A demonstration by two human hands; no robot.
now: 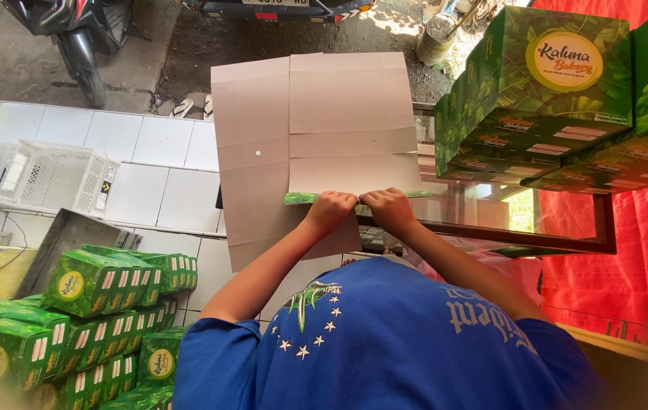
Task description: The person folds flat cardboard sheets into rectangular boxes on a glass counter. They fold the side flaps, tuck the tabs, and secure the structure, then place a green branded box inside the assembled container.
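Centrally, a flat, unfolded box blank of grey-brown cardboard with creased panels is held up in front of the person, its plain inner side turned to the camera and a strip of green printed edge seen along the fold at the fingers. That lower fold is pinched by both hands, which are set side by side and nearly touching: the left hand is curled over the crease with fingers closed on it, and the right hand is clamped on it in the same way just beside. Below the hands, the person's blue shirt with white stars is seen. To the right of the right hand, folded green leaf-patterned cartons with a round yellow label are stacked on a glass-topped counter, with red cloth beneath. Well to the lower left of the left hand, small green cartons are piled in rows. Beyond them, a white plastic crate lies on white tiles, and a parked motorbike is seen farther off.
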